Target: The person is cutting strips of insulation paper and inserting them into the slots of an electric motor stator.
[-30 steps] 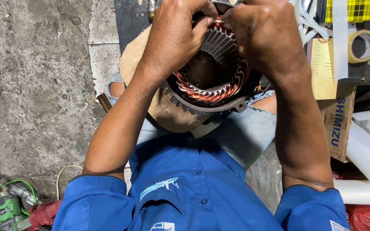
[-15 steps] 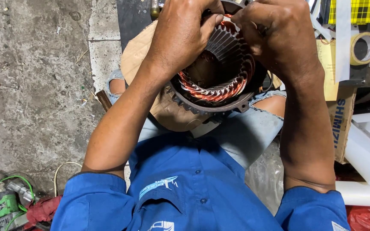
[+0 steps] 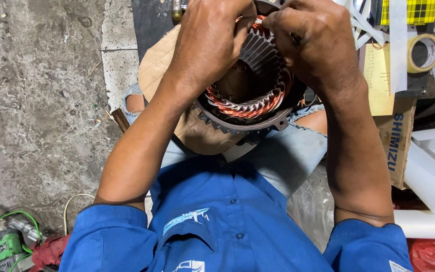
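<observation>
Over the stator (image 3: pixel 250 95), both hands (image 3: pixel 210 43) (image 3: pixel 315 43) curl, fingers pinching inside.

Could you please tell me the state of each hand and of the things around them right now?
Left hand: curled over the stator's rim, fingers inside.
Right hand: pinching at the stator's upper rim.
Stator: tilted on the lap, copper windings exposed.
Tape roll: lying flat, untouched.
Cardboard box: standing at the right, untouched.
</observation>
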